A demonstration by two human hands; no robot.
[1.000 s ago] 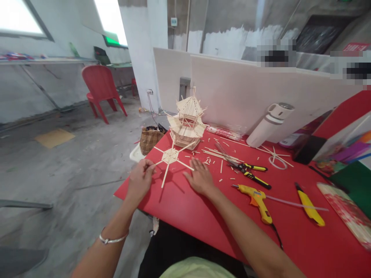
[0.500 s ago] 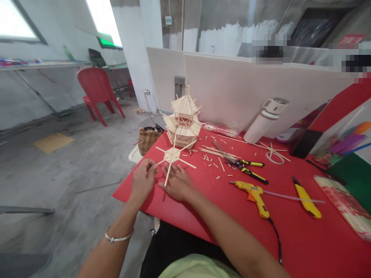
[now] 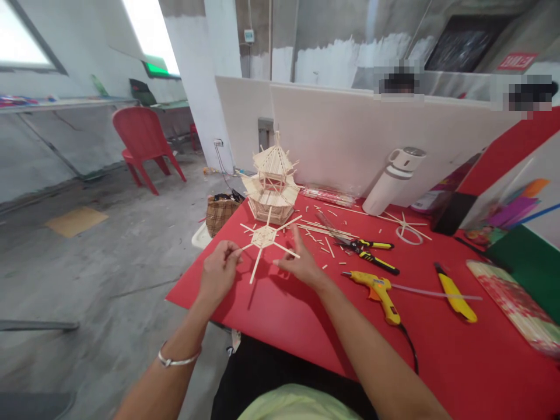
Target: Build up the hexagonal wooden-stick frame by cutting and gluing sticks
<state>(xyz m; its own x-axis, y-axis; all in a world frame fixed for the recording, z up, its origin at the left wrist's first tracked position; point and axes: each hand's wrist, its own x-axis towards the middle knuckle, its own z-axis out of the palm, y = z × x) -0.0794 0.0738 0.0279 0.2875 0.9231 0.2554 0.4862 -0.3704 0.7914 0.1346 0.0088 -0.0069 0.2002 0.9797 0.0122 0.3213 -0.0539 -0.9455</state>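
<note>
A six-spoked frame of thin wooden sticks (image 3: pixel 264 238), with a woven-looking hexagon at its centre, is held a little above the table. My left hand (image 3: pixel 219 268) pinches the end of its left lower spoke. To the right, my right hand (image 3: pixel 301 263) has its index finger and thumb spread, holding nothing that I can see. One spoke's tip lies in front of that hand; whether they touch I cannot tell. Just behind the frame stands a two-tiered pagoda model (image 3: pixel 273 186) built from the same sticks.
On the red table (image 3: pixel 280 326) lie loose sticks (image 3: pixel 326 228) and cut bits, yellow-black pliers (image 3: pixel 367 251), a yellow glue gun (image 3: pixel 378 291) with its cord, a yellow utility knife (image 3: pixel 457 294) and bagged sticks (image 3: pixel 511 303). A white flask (image 3: pixel 391 182) stands by the partition (image 3: pixel 332 134).
My right hand has moved from under the frame out to its right, with its index finger and thumb now spread. My left hand keeps its pinch. The view has shifted slightly.
</note>
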